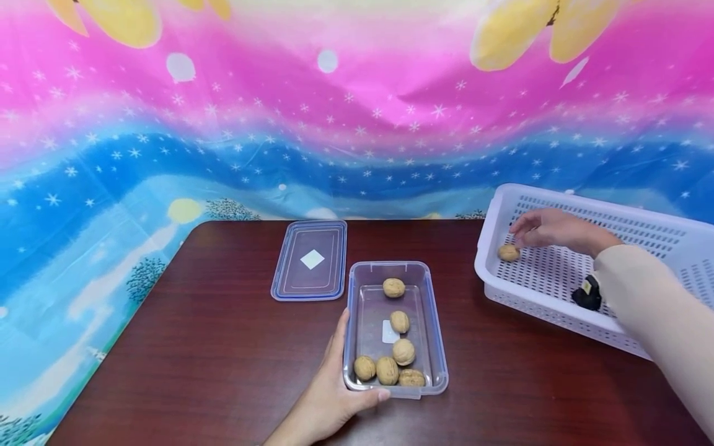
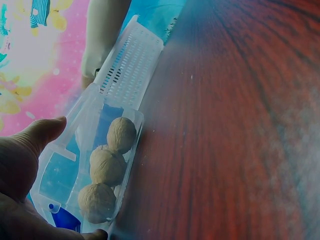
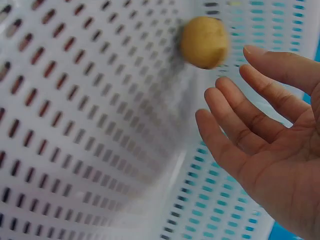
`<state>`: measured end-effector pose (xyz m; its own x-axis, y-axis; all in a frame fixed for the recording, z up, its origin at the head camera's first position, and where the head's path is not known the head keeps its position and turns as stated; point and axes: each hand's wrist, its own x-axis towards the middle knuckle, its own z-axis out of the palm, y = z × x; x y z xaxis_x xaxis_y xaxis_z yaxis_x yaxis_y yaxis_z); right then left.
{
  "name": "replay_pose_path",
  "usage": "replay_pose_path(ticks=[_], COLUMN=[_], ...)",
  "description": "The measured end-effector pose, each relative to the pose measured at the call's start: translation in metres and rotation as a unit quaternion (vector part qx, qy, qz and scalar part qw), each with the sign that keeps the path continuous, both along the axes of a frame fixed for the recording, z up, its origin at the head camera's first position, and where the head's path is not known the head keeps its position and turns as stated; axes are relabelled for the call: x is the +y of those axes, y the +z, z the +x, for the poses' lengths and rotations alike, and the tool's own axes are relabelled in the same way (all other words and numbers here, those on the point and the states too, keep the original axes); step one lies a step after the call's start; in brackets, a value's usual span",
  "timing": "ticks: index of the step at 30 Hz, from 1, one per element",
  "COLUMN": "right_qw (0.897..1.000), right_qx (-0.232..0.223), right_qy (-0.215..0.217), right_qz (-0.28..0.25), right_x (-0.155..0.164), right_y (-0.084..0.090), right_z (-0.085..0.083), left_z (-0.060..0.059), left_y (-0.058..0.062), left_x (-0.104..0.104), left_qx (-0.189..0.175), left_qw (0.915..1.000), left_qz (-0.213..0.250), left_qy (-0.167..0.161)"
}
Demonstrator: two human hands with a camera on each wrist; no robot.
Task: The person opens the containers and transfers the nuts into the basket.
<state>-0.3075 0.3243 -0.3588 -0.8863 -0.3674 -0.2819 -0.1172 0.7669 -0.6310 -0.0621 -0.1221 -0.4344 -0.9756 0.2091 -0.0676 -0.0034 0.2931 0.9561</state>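
Note:
My left hand [image 1: 340, 387] grips the near left corner of a clear plastic container [image 1: 437, 334], its thumb along the front wall and fingers on the left side. Several walnuts [image 1: 404, 352] lie inside, three of them lined up by the near wall. Over at the right, my right hand [image 1: 552, 229] reaches into a white perforated basket [image 1: 481, 272]. A single walnut [image 3: 205, 42] lies there at the basket's end, just beyond the fingertips. In the right wrist view a gap shows between this walnut and the loosely bent fingers, which hold nothing.
A clear lid with a blue rim [image 1: 283, 282] and a white diamond label lies flat behind the container, to its left. The dark red wooden table [image 1: 223, 365] carries everything. A patterned cloth [image 1: 334, 111] hangs along its back edge. A black wrist device [image 1: 587, 294] sits at the right sleeve.

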Motion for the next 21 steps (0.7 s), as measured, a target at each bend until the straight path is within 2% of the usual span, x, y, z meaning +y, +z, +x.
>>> replay_pose_path(ticks=[7,16,21], right_qw=[0.997,0.997,0.995], right_qx=[0.065,0.082,0.099], right_qy=[-0.014,-0.006,0.001], right_qz=[0.024,0.011,-0.008], right_x=[-0.003,-0.02,-0.04], right_y=[0.028,0.052,0.068], right_z=[0.004,0.018,0.034], left_z=[-0.001,0.001,0.0], left_y=[-0.001,0.001,0.001], left_x=[0.0,0.0,0.0], left_qx=[-0.002,0.0,0.002], left_qw=[1.0,1.0,1.0], left_qz=[0.007,-0.001,-0.004], left_qy=[0.0,-0.001,-0.001])
